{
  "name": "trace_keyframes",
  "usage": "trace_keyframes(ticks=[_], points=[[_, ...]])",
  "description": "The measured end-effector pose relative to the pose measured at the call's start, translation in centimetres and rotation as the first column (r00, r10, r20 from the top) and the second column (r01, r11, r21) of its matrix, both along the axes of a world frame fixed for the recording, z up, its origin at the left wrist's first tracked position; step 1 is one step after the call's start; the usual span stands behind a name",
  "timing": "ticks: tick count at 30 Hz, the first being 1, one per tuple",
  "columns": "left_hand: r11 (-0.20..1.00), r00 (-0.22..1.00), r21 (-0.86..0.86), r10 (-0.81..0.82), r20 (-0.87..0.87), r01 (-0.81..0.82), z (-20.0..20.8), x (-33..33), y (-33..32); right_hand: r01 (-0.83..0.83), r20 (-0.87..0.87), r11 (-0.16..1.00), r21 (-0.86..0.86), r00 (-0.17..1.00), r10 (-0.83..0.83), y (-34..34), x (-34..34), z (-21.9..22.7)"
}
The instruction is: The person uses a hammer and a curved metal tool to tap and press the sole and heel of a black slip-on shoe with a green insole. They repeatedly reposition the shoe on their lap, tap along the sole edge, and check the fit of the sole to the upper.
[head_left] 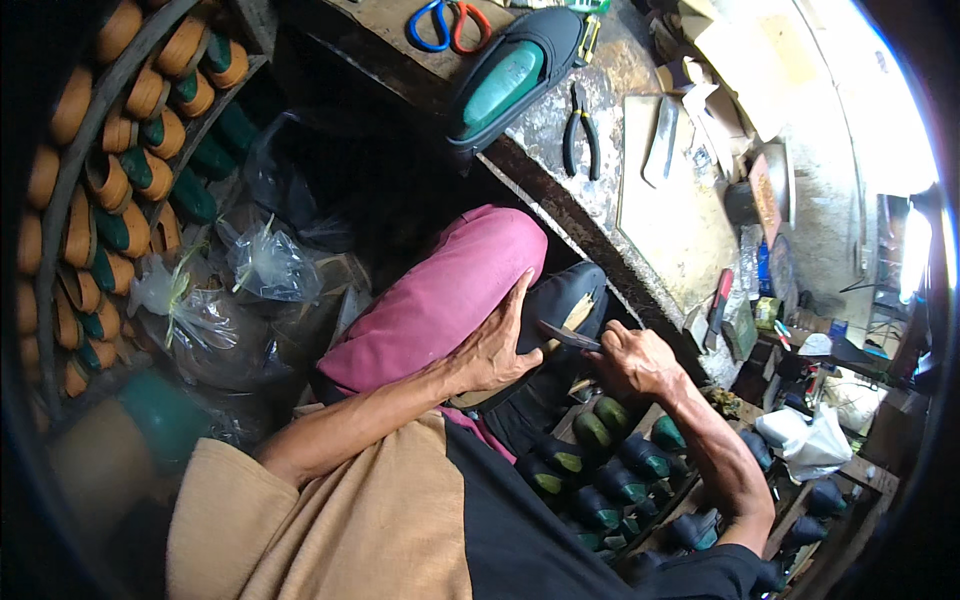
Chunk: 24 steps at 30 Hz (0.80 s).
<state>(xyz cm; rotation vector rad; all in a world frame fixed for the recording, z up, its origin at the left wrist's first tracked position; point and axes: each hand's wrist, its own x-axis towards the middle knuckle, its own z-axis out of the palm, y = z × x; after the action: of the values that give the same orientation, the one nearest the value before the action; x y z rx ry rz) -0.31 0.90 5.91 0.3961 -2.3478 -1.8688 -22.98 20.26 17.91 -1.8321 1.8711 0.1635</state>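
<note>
What looks like a dark shoe (555, 298), with a pale tan patch, lies in my lap against the pink-clothed knee (450, 285). My left hand (495, 345) is held around its near side, fingers stretched along the pink cloth and thumb apart, partly gripping it. From the other side my right hand (635, 358) is closed around the handle of a knife (570, 337). The dark blade points left across the shoe, close to my left thumb. The shoe's lower part is lost in shadow.
On the bench lie scissors (447, 25) with blue and red handles, a grey-and-green shoe (510, 80), pliers (580, 140), a broad blade (660, 140) and a red-handled knife (719, 308). Tan-and-green shoes (110, 230) fill a left rack. Plastic bags (205, 320) and dark shoes (620, 480) lie nearby.
</note>
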Motion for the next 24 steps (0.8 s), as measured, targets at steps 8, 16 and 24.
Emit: trace_keyframes(ticks=[8, 16, 24], points=[[0.997, 0.994, -0.042, -0.059, 0.097, 0.063, -0.4, -2.6, -0.8, -0.029, 0.116, 0.957, -0.288, 0.991, 0.065, -0.7, -4.1, -5.7], [0.990, 0.987, 0.066, -0.128, 0.099, 0.122, 0.0, -1.8, -1.9, 0.113, 0.087, 0.992, -0.047, 0.990, -0.109, 0.7, -0.6, -1.3], [0.908, 0.999, 0.420, -0.003, 0.043, -0.015, 0.2, -1.4, -2.9, 0.163, 0.224, 0.975, -0.154, 0.966, -0.126, -0.3, -1.5, -5.1]])
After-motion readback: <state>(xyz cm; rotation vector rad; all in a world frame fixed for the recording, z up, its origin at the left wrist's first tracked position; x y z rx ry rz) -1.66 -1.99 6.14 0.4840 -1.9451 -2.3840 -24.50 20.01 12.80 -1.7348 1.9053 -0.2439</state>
